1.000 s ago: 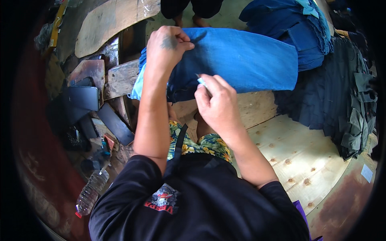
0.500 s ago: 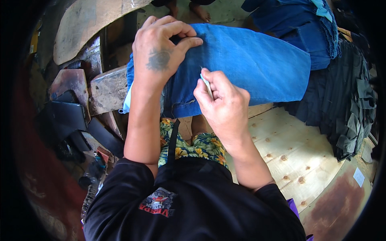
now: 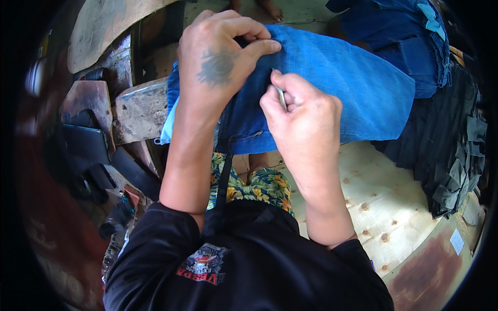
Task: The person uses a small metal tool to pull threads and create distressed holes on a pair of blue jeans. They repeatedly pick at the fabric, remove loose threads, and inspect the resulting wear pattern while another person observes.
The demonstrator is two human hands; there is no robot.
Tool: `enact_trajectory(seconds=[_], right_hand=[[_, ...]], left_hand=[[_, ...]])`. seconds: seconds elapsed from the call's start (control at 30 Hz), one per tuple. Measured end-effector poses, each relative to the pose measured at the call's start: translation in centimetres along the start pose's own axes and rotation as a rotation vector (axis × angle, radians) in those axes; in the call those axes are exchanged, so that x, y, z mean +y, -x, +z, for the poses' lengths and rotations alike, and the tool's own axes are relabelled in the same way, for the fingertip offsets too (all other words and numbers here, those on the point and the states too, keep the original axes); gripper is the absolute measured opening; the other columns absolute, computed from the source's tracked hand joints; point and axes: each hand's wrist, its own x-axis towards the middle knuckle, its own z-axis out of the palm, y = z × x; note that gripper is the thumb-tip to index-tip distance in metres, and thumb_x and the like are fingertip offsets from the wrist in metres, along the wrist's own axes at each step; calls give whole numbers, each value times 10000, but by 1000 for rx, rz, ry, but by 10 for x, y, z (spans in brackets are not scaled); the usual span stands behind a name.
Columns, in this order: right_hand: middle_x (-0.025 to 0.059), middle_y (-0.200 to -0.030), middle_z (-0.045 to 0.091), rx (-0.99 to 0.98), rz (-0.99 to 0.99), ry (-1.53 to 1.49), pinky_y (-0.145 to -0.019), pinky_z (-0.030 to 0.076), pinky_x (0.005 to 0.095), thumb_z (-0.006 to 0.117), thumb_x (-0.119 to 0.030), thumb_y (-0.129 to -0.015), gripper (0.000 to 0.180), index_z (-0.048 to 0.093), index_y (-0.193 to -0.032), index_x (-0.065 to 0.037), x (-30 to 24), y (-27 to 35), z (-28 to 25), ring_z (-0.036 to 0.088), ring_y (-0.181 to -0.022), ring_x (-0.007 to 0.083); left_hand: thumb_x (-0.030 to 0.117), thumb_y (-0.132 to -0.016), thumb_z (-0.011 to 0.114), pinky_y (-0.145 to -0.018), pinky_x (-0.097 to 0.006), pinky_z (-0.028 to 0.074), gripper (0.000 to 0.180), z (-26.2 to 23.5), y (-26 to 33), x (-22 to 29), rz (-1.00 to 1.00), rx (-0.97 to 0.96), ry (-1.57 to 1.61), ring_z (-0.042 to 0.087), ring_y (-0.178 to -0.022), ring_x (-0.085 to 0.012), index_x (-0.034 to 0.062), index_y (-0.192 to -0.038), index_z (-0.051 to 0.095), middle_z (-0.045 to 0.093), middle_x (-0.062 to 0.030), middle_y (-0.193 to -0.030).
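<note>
A blue denim leg piece (image 3: 347, 85) lies across a worn wooden beam in front of me, its darker strip toward my hands. My left hand (image 3: 220, 54) pinches the denim near its far edge, thumb against bent fingers. Closed around a thin, pale, stick-like tool (image 3: 281, 97) is my right hand (image 3: 308, 114), low over the dark strip. A small dark tip shows beyond its thumb; I cannot make out the tool's exact kind. Loose thread (image 3: 249, 137) runs along the near edge of the denim.
The wooden beam (image 3: 140, 111) sticks out at left, beside a black flat device (image 3: 85, 142). Folded blue jeans (image 3: 404, 44) lie far right, with dark cloth strips (image 3: 441, 145) heaped below them. Another person's bare foot (image 3: 270, 9) shows at the top. Pale plywood (image 3: 368, 197) covers the right side.
Both hands sit slightly farther right in view, the left hand also higher, and the denim appears shifted right with them. The right hand keeps its grip on the pale tool.
</note>
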Motion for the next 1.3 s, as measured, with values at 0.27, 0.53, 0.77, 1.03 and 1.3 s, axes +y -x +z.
enact_trajectory(seconds=[0.27, 0.53, 0.77, 1.03, 1.3], right_hand=[[119, -604, 560, 15, 11, -1, -510, 434, 332, 789, 17, -978, 117, 809, -1083, 65, 3, 35, -3, 515, -534, 124], [150, -713, 702, 31, 8, -32, -525, 533, 402, 825, 14, -948, 131, 783, -1072, 23, 10, 61, -3, 712, -584, 308], [27, -626, 623, 107, -37, -96, -537, 444, 233, 824, 42, -967, 123, 808, -1087, 67, 14, 44, -7, 513, -582, 6], [208, -727, 719, 186, -72, -112, -537, 542, 388, 807, 6, -939, 97, 808, -1033, 27, 16, 4, 15, 718, -575, 340], [230, -744, 721, 81, -4, -38, -562, 562, 428, 791, -20, -956, 102, 809, -1045, 25, 10, 5, 4, 737, -629, 389]], left_hand=[[171, -740, 1003, -786, -336, 563, 217, -3, 0, 9, -21, -22, -41, 697, -823, -174, 84, -910, 900, 797, -24, -837], [159, -757, 995, -788, -324, 552, 203, -4, 0, 11, -19, -33, -24, 693, -834, -157, 83, -921, 904, 791, -22, -832], [153, -752, 997, -775, -324, 543, 210, -5, -1, 12, -25, -43, -27, 682, -824, -155, 80, -925, 903, 777, -18, -817], [142, -751, 1000, -751, -313, 529, 213, -3, -1, 10, -56, -38, 6, 669, -817, -135, 72, -926, 901, 774, -15, -815], [149, -758, 1000, -761, -313, 535, 210, -2, -1, 8, -52, -22, 46, 677, -824, -140, 72, -929, 905, 780, -21, -818]])
